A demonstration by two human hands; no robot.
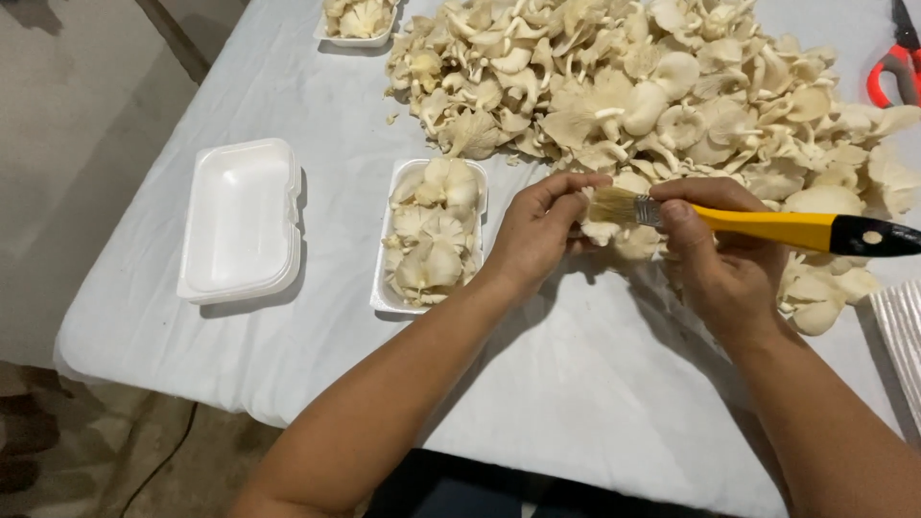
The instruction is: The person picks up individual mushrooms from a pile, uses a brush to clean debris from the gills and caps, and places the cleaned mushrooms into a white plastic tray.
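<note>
Yellow-handled paintbrush with black end in right hand, handle tip cut off at frame edge. Bristles sit on pale oyster mushroom cluster pinched in left hand, mostly hidden by fingers, mid-table beside big pile.

A long table covered by a pale bluish-white cloth is seen filling most of the view, its near left corner draped over the edge. Soft, even light is cast across the cloth, and only faint shadows are thrown (no lamp or window is shown). Beside the table on the left, a worn grey-brown concrete floor is seen, mottled and darker toward the bottom corner. A thin dark cable is laid across it.
</note>
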